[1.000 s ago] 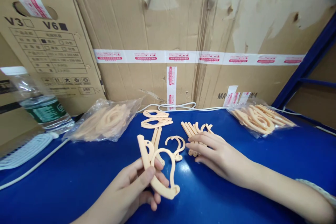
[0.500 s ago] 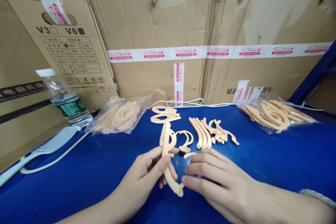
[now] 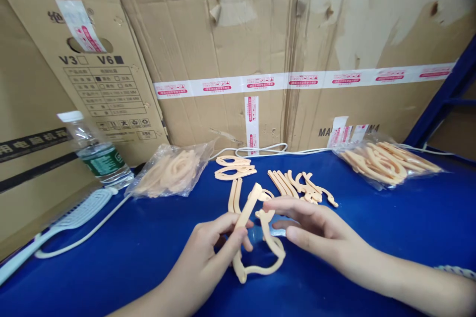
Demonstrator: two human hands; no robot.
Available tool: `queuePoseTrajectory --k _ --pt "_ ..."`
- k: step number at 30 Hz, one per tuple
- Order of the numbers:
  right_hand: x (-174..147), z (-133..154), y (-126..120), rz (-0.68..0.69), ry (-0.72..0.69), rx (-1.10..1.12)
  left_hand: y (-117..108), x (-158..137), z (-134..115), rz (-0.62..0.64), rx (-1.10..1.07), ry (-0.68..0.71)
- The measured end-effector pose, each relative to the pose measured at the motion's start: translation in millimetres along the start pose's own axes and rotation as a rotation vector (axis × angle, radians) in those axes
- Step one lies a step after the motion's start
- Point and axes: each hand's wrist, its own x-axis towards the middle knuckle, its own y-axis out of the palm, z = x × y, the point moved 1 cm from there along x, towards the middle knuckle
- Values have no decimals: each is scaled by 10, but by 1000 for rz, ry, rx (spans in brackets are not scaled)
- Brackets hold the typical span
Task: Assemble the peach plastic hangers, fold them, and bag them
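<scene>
My left hand point(image 3: 213, 252) is closed round the long flat arm of a beige plastic folding hanger point(image 3: 250, 208), which tilts up to the right. From its lower end a thin curved part swings out to the right and joins another curved piece point(image 3: 274, 245), whose forked top stands up. My right hand point(image 3: 316, 225) is close to that top, fingers and thumb apart; I cannot tell whether the fingertips touch it. Just behind lie two loose long arms point(image 3: 234, 195) and hook-shaped parts point(image 3: 265, 195), partly hidden by the hanger and my right hand.
Oval pieces point(image 3: 235, 173), several slim arms point(image 3: 280, 183) and a pile of curved parts point(image 3: 314, 190) lie farther back. Clear bags of parts flank them, left point(image 3: 173, 171) and right point(image 3: 386, 161). At left are a water bottle point(image 3: 102, 156) and hairbrush point(image 3: 82, 210). Cardboard point(image 3: 223, 124) walls the back.
The hanger has tilted to the right in my left hand, and its curved pieces now spread out to the right. My right hand has moved up and its fingers have spread.
</scene>
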Motion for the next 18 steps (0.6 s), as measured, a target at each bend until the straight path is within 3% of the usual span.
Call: queuePoseTrajectory --k 4,8,11,15,18 --pt "36 -43 6 -96 68 19 -29 -12 25 -80 90 38" --pt "74 -75 32 -194 192 121 -25 3 122 -175 256 196" --pt "80 -97 66 -69 292 180 -6 10 199 -189 493 303" --pt "61 -97 101 106 280 142 11 12 180 -146 930 521" --pt "51 -92 119 159 303 87 22 11 116 -127 1115 623"
